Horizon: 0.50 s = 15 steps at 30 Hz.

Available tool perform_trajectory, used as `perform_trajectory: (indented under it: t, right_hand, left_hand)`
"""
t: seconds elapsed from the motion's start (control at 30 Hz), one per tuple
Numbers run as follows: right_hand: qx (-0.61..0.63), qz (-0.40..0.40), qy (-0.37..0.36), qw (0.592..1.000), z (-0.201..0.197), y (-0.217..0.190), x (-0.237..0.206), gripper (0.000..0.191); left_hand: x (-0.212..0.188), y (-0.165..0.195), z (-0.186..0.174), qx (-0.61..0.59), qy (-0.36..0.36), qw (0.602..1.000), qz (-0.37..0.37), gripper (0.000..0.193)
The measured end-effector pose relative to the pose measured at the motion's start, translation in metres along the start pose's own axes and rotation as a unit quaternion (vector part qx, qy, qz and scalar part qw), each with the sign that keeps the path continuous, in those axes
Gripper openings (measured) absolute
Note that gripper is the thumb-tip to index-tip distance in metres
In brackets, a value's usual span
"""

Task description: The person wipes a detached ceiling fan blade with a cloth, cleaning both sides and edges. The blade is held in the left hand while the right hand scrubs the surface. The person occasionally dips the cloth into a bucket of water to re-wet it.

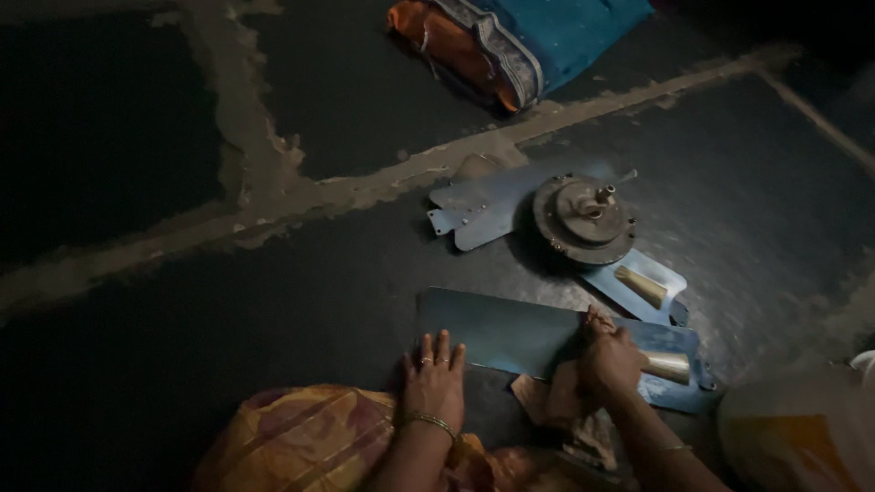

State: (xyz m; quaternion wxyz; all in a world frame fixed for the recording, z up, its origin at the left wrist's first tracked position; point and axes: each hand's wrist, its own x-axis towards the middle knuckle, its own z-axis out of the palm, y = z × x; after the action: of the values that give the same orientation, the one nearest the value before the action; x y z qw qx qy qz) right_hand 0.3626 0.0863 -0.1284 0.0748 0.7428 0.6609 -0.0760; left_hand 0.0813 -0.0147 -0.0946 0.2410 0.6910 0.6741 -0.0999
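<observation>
Item, nearest: a lap covered in orange and yellow patterned cloth point(301, 442), cut off by the lower edge. To the right, a pale bag-like shape point(802, 428) is only partly seen and cannot be identified.

Item: left hand point(434, 381), laid flat with fingers spread and released, pressed on the near edge of a dark blue fan blade point(497, 330) that lies on the floor point(228, 337) directly before the lap. A bangle is worn at the wrist.

Item: right hand point(609, 357), fingers clenched around a crumpled scrap of brownish paper or cloth point(556, 394), held against the blade's right portion, where a brass-coloured trim point(667, 365) is fitted near the blade's bracket end. Whether the scrap is abrasive paper or a rag cannot be told in the dim light.

Step in hand, as judged: the blade surface is being rubbed or wiped while it is steadied by the flat hand. The next stroke would call for firm downward pressure from the left hand, so that the blade is not dragged along the floor.

Item, further: a round fan motor hub point(583, 219), with a short spindle on top and two more blue blades attached, one to the left and one toward the right.

Item, farthest: folded cloth in blue and orange point(519, 41), cut off by the top edge. The surrounding floor is largely lost in shadow.
</observation>
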Motion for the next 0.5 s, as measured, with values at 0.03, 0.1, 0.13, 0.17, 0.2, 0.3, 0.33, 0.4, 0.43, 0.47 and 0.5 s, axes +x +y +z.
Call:
perform_trajectory:
  t: [0.03, 0.1, 0.13, 0.17, 0.2, 0.3, 0.33, 0.4, 0.43, 0.47, 0.5]
  right_hand:
    - [0.008, 0.001, 0.004, 1.000, 0.010, -0.005, 0.006, 0.080]
    - [0.073, -0.035, 0.075, 0.994, 0.026, -0.029, 0.007, 0.034]
    - [0.083, -0.072, 0.074, 0.991, 0.031, -0.045, 0.001, 0.056]
    - [0.091, -0.109, 0.070, 0.987, 0.038, -0.072, -0.008, 0.079]
    - [0.052, -0.098, 0.039, 0.993, 0.040, -0.105, -0.013, 0.070]
    - [0.016, -0.151, -0.005, 0.988, 0.019, -0.161, -0.035, 0.066]
    - [0.015, -0.182, -0.012, 0.983, 0.007, -0.165, -0.041, 0.070]
    - [-0.016, -0.175, -0.088, 0.980, -0.021, -0.152, -0.047, 0.106]
    - [-0.032, -0.171, -0.127, 0.977, -0.032, -0.145, -0.047, 0.124]
    - [0.002, -0.163, -0.095, 0.982, -0.040, -0.130, -0.050, 0.108]
    - [0.038, -0.153, -0.064, 0.985, -0.046, -0.110, -0.054, 0.093]
  left_hand:
    - [0.000, 0.000, 0.001, 0.000, -0.019, 1.000, -0.001, 0.067]
    - [0.004, 0.001, 0.005, -0.006, -0.040, 0.999, -0.004, 0.070]
    - [0.007, 0.001, 0.007, -0.010, -0.044, 0.999, -0.006, 0.070]
    - [0.009, 0.000, 0.010, -0.014, -0.050, 0.999, -0.009, 0.071]
    - [0.012, -0.003, 0.012, -0.004, -0.025, 1.000, 0.006, 0.066]
    - [0.014, -0.009, 0.012, 0.019, 0.008, 0.999, 0.029, 0.052]
    - [0.010, -0.009, 0.012, 0.016, -0.013, 1.000, 0.020, 0.048]
    - [0.005, -0.006, 0.004, 0.003, -0.044, 0.999, 0.014, 0.053]
    - [0.003, -0.005, -0.001, -0.009, -0.054, 0.998, 0.014, 0.062]
    - [0.000, -0.004, -0.007, -0.022, -0.064, 0.998, 0.011, 0.072]
    - [-0.001, -0.004, -0.013, -0.026, -0.056, 0.998, 0.012, 0.070]
